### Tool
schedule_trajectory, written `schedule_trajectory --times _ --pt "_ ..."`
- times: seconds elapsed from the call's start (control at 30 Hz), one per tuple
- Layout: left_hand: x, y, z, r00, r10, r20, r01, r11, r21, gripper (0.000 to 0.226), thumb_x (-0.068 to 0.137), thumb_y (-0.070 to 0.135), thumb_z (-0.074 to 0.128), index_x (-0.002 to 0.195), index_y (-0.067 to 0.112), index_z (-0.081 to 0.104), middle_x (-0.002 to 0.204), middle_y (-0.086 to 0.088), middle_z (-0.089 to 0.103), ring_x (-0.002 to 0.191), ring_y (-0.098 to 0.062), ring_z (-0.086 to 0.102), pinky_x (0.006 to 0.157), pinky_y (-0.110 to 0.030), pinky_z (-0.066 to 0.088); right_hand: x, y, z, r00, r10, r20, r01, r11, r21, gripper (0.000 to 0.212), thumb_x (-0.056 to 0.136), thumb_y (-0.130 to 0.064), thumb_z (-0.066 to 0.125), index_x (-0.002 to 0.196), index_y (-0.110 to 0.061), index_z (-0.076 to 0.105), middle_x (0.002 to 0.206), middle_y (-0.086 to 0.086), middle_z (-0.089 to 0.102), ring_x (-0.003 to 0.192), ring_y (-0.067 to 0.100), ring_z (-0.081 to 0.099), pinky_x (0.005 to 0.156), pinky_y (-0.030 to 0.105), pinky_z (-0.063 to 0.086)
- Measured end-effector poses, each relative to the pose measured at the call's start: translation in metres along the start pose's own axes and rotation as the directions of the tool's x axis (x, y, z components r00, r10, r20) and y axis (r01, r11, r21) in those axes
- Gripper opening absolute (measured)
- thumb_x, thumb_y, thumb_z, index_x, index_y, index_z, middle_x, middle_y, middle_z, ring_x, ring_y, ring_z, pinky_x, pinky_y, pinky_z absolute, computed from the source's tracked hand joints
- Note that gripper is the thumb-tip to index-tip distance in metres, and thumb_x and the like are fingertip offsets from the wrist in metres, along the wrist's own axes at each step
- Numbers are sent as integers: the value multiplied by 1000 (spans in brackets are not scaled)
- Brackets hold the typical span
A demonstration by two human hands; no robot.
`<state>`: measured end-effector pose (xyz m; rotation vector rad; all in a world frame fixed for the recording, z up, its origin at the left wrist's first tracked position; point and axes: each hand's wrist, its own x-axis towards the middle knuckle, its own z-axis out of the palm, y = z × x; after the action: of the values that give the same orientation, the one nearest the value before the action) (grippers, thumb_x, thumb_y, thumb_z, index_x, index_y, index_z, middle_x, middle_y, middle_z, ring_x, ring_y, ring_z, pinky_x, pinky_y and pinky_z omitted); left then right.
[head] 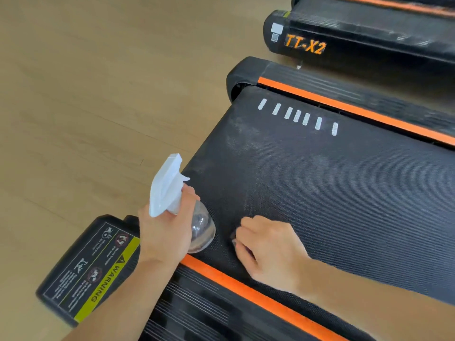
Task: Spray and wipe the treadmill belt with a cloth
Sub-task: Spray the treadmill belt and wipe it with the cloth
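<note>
The black textured treadmill belt (pixel 332 193) fills the centre and right and carries a row of white dashes near its end. My left hand (pixel 162 232) grips a clear spray bottle (pixel 200 226) by the neck. Its white trigger head (pixel 167 185) points away over the belt's near left corner. My right hand (pixel 267 247) rests knuckles-up on the belt just right of the bottle, fingers curled down. A small dark bit of cloth (pixel 234 238) shows under its fingertips; the rest of the cloth is hidden by the hand.
Orange stripes (pixel 246 289) run along both side rails of the treadmill. A black end cap with a yellow WARNING label (pixel 96 269) sits at the near left. A second treadmill marked TT-X2 (pixel 305 46) stands behind. Wooden floor (pixel 86 107) lies to the left.
</note>
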<state>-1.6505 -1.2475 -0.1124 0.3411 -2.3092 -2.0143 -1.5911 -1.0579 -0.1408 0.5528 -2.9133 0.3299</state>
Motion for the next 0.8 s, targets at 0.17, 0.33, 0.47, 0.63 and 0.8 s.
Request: schedule_trajectory --times 0.17,0.33,0.47,0.63,0.8 --pt "0 0 -2 1000 8 -7 -8 1000 12 24 99 30 63 87 13 76 83 9 78 80 -3 71 71 -6 47 30 39 7 984 -177 -17 175 980 -91 27 98 -28 47 73 -19 52 76 -5 48 66 19 48 51 33 39" --pt "5 6 -11 992 -127 7 127 991 -32 27 98 40 65 87 19 78 89 5 79 87 -11 72 79 -27 50 109 69 17 896 417 -155 -437 890 -128 33 100 -34 36 73 -19 47 78 -6 47 73 23 54 55 31 37" --pt "23 17 -23 960 -267 89 273 960 -60 18 93 49 70 90 32 73 86 12 79 80 -7 70 81 -32 49 60 12 17 976 202 -86 -210 972 -102 32 98 -36 39 69 -23 43 72 -8 45 67 16 51 50 30 33" --pt "43 30 -26 924 -362 119 369 929 -36 18 90 44 71 87 27 66 75 9 76 66 -13 65 66 -30 54 38 -2 19 992 103 -75 -111 987 -116 29 96 -36 40 70 -26 49 71 -8 46 67 14 52 50 26 29" --pt "51 44 -27 870 -449 206 435 894 111 32 93 39 70 76 13 64 86 -14 71 75 -28 70 74 -43 63 38 0 20 992 79 -101 -89 991 -98 26 95 -35 43 71 -26 50 71 -9 46 65 13 51 48 25 30"
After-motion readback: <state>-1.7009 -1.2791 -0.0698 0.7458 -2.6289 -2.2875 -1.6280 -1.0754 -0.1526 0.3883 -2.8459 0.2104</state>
